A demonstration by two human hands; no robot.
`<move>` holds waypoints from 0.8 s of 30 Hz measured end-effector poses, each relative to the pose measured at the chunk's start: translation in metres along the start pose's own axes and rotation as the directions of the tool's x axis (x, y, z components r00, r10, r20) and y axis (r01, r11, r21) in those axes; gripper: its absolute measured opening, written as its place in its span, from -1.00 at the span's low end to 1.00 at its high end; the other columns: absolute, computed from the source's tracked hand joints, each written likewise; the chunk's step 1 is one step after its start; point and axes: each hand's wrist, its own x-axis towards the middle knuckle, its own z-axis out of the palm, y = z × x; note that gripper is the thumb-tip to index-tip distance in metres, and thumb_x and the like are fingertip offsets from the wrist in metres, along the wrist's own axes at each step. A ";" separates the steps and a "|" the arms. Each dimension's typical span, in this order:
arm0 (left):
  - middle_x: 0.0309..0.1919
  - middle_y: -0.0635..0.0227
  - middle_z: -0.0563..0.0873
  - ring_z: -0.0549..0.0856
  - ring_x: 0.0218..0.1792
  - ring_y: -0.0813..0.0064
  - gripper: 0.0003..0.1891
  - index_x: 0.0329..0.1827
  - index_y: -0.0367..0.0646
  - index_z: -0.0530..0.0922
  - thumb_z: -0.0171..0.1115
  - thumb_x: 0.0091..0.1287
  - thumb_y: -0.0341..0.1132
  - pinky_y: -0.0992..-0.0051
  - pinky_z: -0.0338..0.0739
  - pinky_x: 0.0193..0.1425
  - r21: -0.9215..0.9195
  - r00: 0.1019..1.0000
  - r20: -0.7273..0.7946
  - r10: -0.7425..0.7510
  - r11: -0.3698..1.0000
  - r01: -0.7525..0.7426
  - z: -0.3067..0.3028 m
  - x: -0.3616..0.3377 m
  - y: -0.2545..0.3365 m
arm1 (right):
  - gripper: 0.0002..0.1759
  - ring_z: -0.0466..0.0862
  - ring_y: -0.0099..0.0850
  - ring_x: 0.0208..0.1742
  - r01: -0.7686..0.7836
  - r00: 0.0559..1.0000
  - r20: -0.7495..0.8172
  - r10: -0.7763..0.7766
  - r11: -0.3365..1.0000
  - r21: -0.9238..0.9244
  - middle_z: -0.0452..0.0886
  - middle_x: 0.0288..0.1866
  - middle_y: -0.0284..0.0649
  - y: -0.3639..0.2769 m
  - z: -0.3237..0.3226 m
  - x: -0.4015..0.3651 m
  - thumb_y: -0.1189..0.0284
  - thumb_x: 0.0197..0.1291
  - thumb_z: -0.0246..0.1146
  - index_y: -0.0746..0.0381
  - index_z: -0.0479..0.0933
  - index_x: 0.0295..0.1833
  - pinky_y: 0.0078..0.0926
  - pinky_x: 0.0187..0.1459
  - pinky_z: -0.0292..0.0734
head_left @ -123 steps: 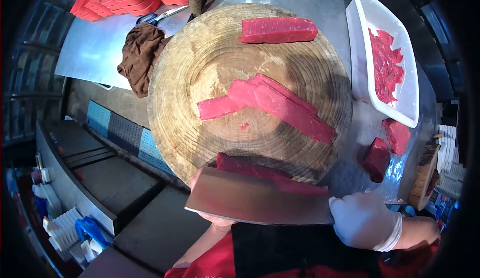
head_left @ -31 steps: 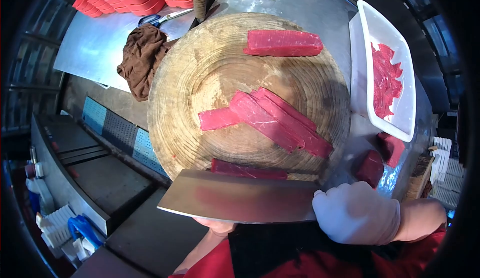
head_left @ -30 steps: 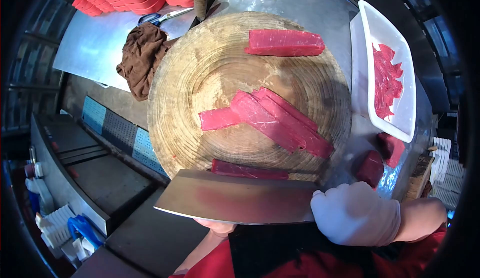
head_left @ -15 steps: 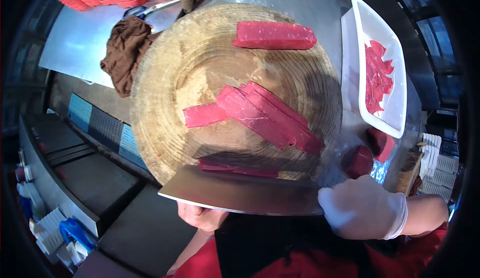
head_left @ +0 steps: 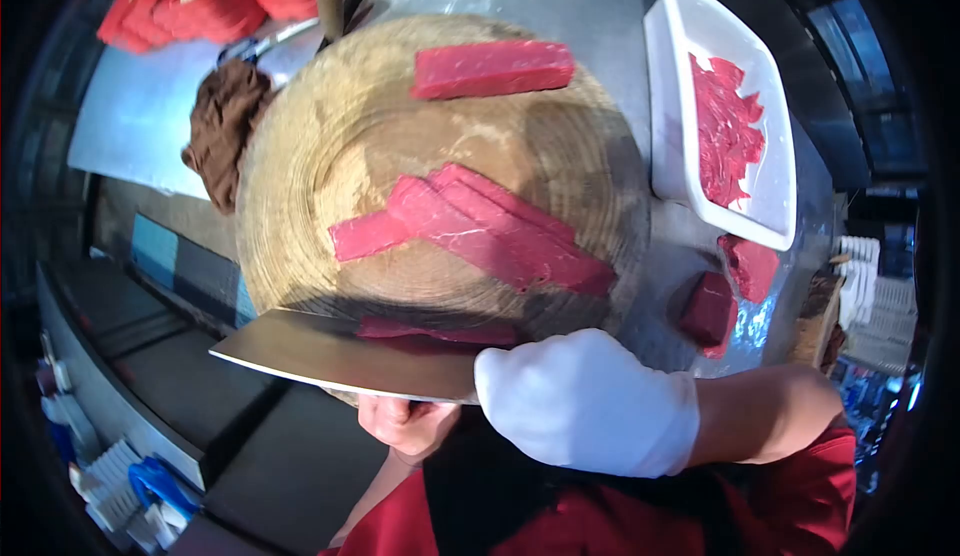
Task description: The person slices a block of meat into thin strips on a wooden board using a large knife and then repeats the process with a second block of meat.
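Note:
My right hand [head_left: 585, 401], in a white glove, grips the handle of a wide cleaver [head_left: 345, 356]. Its blade lies across the near edge of a round wooden chopping block [head_left: 285, 211]. Below the blade, my bare left hand [head_left: 405, 426] has curled fingers, partly hidden by the steel; whatever they may hold does not show. Just beyond the blade is a thin strip of red meat [head_left: 435, 330]. Overlapping flat slices of meat [head_left: 490, 226] spread over the middle of the block. A thick oblong piece of meat [head_left: 493, 68] rests at its far side.
A white tub [head_left: 765, 171] with cut meat [head_left: 725, 131] stands on the metal counter at right, two dark meat chunks [head_left: 710, 308] nearer me. At left are a brown cloth [head_left: 222, 126], a wooden-handled tool [head_left: 330, 8] and stacked red baskets [head_left: 195, 1].
My right hand and the cleaver have shifted left across the near edge of the block. The whole view has moved a little. The meat pieces keep their places on the block.

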 end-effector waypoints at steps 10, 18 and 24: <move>-0.19 0.22 0.65 0.65 -0.16 0.38 -0.76 -0.23 -0.26 0.65 0.45 0.05 -0.65 0.49 0.54 -0.07 -0.039 0.984 0.023 -0.179 0.983 0.180 0.000 0.010 0.013 | -0.88 0.65 -0.18 -0.56 -0.265 0.964 0.015 0.265 0.961 0.085 0.50 -0.61 -0.19 0.018 -0.001 -0.104 0.50 0.09 0.26 0.23 0.43 -0.33 -0.22 -0.53 0.53; -0.29 0.22 0.69 0.69 -0.28 0.24 -0.72 -0.22 -0.22 0.69 0.51 -0.03 -0.56 0.41 0.56 -0.18 0.020 0.996 -0.017 -0.091 0.996 0.091 -0.001 0.013 0.012 | -0.91 0.65 -0.21 -0.57 -0.273 0.952 0.156 0.265 0.961 0.036 0.55 -0.59 -0.19 -0.001 -0.020 -0.114 0.48 0.06 0.26 0.19 0.45 -0.37 -0.22 -0.54 0.51; -0.32 0.25 0.68 0.68 -0.33 0.28 -0.77 -0.28 -0.22 0.69 0.49 -0.03 -0.58 0.43 0.55 -0.23 -0.024 0.985 0.010 -0.172 0.985 0.173 -0.003 0.013 0.014 | -0.89 0.65 -0.22 -0.57 -0.250 0.945 0.211 0.249 0.968 -0.024 0.57 -0.58 -0.19 0.004 -0.022 -0.105 0.44 0.07 0.27 0.19 0.45 -0.37 -0.25 -0.54 0.51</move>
